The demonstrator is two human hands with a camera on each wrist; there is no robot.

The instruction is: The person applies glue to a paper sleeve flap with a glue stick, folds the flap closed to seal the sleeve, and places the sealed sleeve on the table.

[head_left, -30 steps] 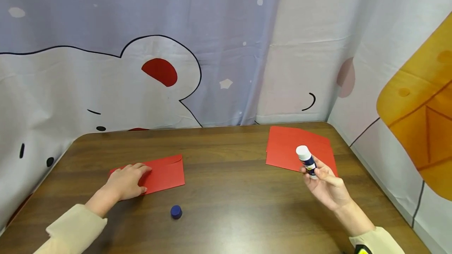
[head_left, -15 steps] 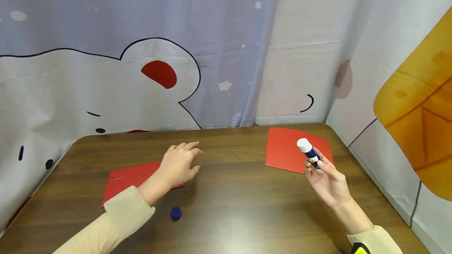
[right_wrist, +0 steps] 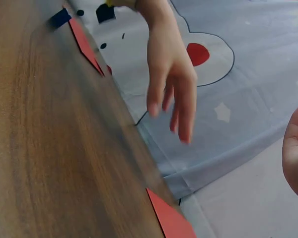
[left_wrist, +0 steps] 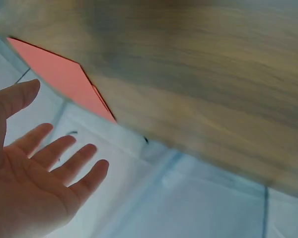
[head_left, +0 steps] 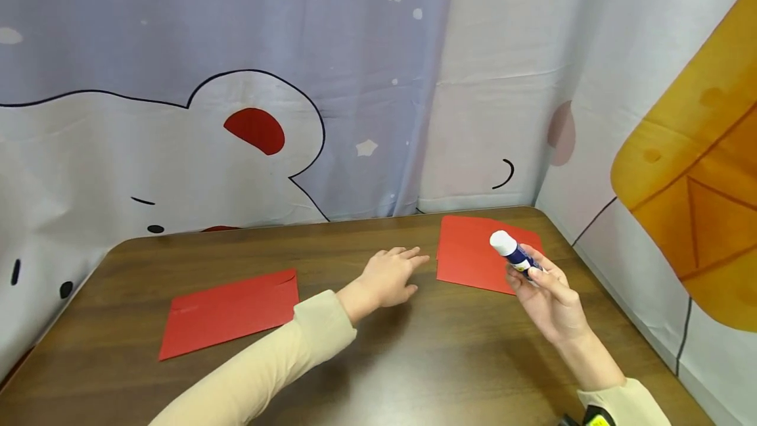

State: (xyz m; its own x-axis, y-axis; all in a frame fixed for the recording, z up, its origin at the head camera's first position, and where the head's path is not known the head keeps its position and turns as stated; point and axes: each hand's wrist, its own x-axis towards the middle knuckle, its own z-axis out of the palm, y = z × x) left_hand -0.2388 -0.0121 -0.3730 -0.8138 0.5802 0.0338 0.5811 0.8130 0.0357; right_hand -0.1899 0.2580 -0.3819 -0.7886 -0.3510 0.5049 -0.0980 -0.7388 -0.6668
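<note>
My left hand (head_left: 387, 277) hovers over the middle of the table, its fingers spread and holding nothing. Its fingertips come near the overlapping red envelopes (head_left: 467, 255) at the back right without reaching them. In the left wrist view the bare palm (left_wrist: 27, 193) and straight fingers show, with these envelopes (left_wrist: 64, 74) beyond. My right hand (head_left: 552, 311) grips a glue stick (head_left: 516, 256), blue-labelled, its white end tilted up and left above the envelopes. Another red envelope (head_left: 230, 314) lies flat at the left.
A dark blue cap (right_wrist: 59, 18) sits near the left envelope in the right wrist view; my left sleeve (head_left: 254, 367) hides it in the head view. A printed curtain (head_left: 367, 84) hangs behind the wooden table's (head_left: 343, 235) back edge.
My left hand has come off the left envelope and swept right towards the overlapping envelopes. The right hand keeps hold of the glue stick, now tilted further left.
</note>
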